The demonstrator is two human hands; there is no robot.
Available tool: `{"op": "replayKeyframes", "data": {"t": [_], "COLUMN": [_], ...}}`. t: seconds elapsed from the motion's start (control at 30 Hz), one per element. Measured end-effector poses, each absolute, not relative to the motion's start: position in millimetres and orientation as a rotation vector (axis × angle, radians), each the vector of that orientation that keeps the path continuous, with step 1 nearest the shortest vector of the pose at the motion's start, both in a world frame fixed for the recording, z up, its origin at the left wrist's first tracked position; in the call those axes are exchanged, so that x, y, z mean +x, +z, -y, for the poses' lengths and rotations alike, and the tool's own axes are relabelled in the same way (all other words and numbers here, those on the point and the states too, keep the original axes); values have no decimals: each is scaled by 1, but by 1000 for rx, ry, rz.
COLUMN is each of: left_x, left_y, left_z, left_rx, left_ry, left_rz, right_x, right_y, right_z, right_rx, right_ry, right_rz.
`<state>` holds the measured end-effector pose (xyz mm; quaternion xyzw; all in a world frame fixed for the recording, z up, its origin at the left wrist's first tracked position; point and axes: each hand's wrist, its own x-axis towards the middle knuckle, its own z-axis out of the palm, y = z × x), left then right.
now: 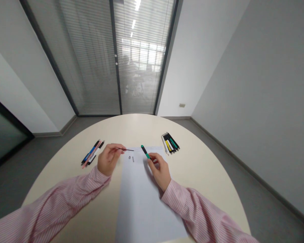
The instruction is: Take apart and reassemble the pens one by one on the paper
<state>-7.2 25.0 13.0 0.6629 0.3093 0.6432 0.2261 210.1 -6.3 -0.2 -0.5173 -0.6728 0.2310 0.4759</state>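
Note:
My left hand (109, 158) pinches a thin dark pen refill (128, 150), which points right above the top of a white paper sheet (147, 202). In my right hand (160, 168) is a green and black pen barrel (145, 151), tilted with its green end up and to the left. The refill and the barrel are apart. Two tiny parts lie on the sheet between the hands: a small dark piece (129, 157) and a short thin piece that looks like a spring (133, 159).
A group of pens (92, 153) in blue, pink, white and black lies left of my left hand. Several more pens (170, 143), white, yellow, black and green, lie side by side at the right. The round cream table (205, 168) stands before a glass partition.

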Motion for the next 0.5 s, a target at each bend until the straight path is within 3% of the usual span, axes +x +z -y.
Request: {"op": "replayKeyframes", "data": {"t": [0.2, 0.5], "left_x": [-11, -8], "left_y": [10, 10], "left_z": [-41, -31], "left_rx": [1122, 1195], "left_ry": [1887, 1803], "left_rz": [-840, -793], "right_x": [214, 211], "right_y": [-4, -4], "right_z": [9, 7], "right_rx": [-1245, -1252], "right_ry": [471, 419], "right_rz": [1743, 1819]}}
